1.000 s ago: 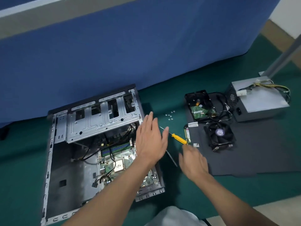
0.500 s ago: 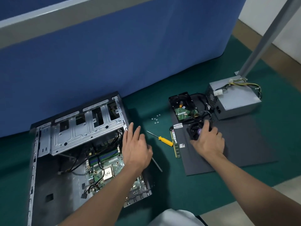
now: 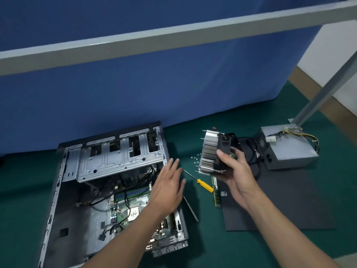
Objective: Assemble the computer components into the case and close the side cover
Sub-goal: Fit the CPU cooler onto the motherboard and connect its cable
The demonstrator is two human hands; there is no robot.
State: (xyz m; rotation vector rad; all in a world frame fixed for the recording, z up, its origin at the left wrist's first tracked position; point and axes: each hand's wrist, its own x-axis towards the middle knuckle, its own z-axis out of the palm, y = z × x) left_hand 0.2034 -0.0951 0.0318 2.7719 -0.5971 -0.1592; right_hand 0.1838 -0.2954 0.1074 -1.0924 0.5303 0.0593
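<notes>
Head view: just lifted off flat black mat (image 3: 280,200), finned silver heatsink with black fan (image 3: 209,151), now held aloft right of open grey steel case (image 3: 56,190) in right grip (image 3: 234,171), fingers curled round it. Left grip (image 3: 166,188) spread, empty, above green motherboard (image 3: 133,210). Probably seating heatsink there next.

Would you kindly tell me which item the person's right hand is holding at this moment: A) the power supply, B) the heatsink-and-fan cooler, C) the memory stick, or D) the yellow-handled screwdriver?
B: the right hand grips the heatsink-and-fan cooler by its black fan side, while the screwdriver, power supply and memory stick lie untouched.
</notes>
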